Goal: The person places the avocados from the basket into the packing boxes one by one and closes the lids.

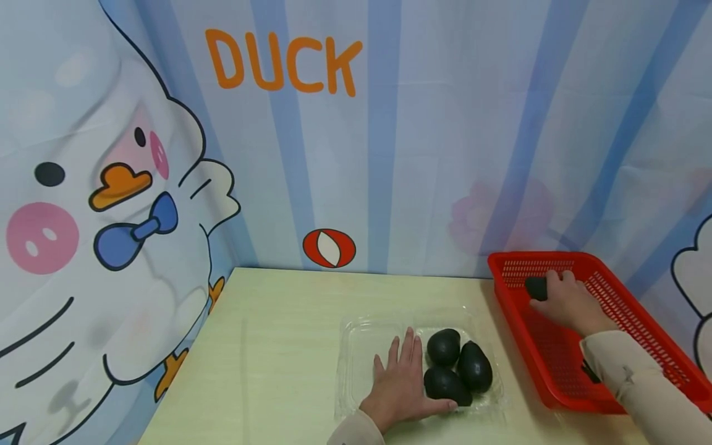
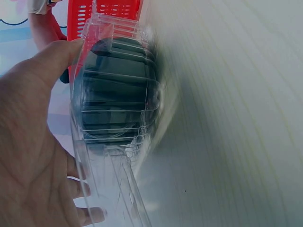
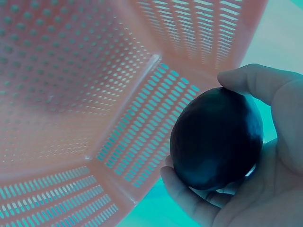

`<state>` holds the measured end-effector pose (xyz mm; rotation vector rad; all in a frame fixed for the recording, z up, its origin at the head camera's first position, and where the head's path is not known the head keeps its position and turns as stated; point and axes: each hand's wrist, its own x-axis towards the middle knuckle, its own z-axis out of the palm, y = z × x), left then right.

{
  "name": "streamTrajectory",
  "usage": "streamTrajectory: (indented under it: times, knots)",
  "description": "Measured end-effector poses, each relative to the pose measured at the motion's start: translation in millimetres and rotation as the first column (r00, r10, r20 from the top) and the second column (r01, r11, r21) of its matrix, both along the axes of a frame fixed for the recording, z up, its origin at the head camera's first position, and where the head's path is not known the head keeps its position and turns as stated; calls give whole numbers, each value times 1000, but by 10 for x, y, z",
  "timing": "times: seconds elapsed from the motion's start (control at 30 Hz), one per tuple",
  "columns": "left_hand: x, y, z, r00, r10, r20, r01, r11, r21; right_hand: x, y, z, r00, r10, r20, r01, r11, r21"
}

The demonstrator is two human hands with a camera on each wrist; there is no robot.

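Observation:
My right hand (image 1: 573, 303) grips a dark avocado (image 3: 215, 139) over the far end of the red basket (image 1: 547, 386). In the right wrist view the thumb lies on one side of this avocado and the fingers curl round the other. Over the clear plastic container (image 1: 356, 346) my left hand (image 1: 397, 383) is spread, its fingers fairly straight. The left wrist view has its thumb at the container's rim. Three avocados (image 1: 475, 368) sit together in the container's right part, just beside the left thumb. Part of another dark thing (image 1: 591, 372) shows in the basket, mostly hidden by my right sleeve.
The pale wooden table (image 1: 278, 346) carries the container in the middle and the basket on the right. Behind them hangs a blue striped cloth (image 1: 417, 154) with a duck print. The basket's raised, slotted walls surround the right hand's area.

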<state>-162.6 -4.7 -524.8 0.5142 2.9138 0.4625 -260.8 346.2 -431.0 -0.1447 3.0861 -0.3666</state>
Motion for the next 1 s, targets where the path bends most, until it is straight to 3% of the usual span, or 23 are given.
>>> streamTrajectory:
  times: [0.57,1.0]
  knots:
    - [20,-9,19,1000,-6,0,6,1000,5,174,-163,132,996,-18,-91,11,998,-68]
    - [16,-7,10,1000,-7,-6,7,1000,6,317,-245,154,993,-53,-104,39,991,-131]
